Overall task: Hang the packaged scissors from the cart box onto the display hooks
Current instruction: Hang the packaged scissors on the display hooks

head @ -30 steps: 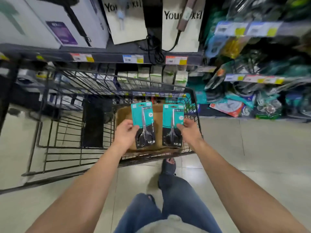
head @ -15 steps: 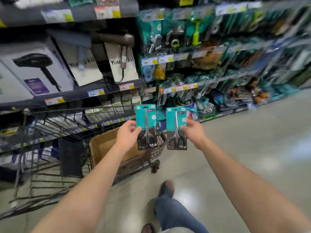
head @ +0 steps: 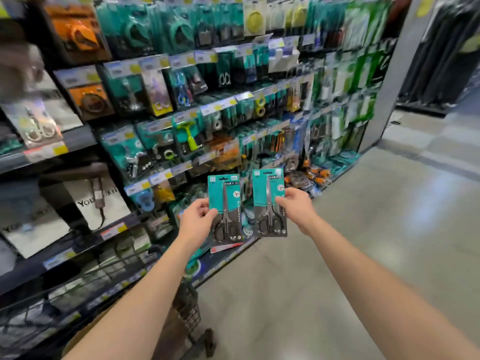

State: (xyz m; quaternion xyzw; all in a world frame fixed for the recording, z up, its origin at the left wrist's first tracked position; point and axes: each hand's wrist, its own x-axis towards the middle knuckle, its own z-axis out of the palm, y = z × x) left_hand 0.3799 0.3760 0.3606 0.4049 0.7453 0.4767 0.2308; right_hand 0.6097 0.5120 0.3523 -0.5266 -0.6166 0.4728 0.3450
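Observation:
My left hand (head: 196,220) grips the left edge of a teal-carded pack of black-handled scissors (head: 225,207), held upright. My right hand (head: 294,206) pinches the right edge of a second, matching scissors pack (head: 268,202). Both packs hover side by side in front of the display hooks (head: 228,105), a wall of hanging teal and orange packaged tools with yellow price tags. The packs are short of the hooks and touch none of them. The cart (head: 187,307) is at the lower left under my left arm; a sliver of the brown cart box (head: 83,333) shows there.
Shelves with hair-dryer boxes (head: 91,203) stand at the left. Grey shop floor (head: 363,242) stretches to the right along the display. A grey pillar (head: 397,74) ends the hook wall at the far right, with dark racks behind it.
The view has swung up and right from the cart to the hook wall. Both hands have lifted the two scissors packs out of the cart box and carried them toward the display.

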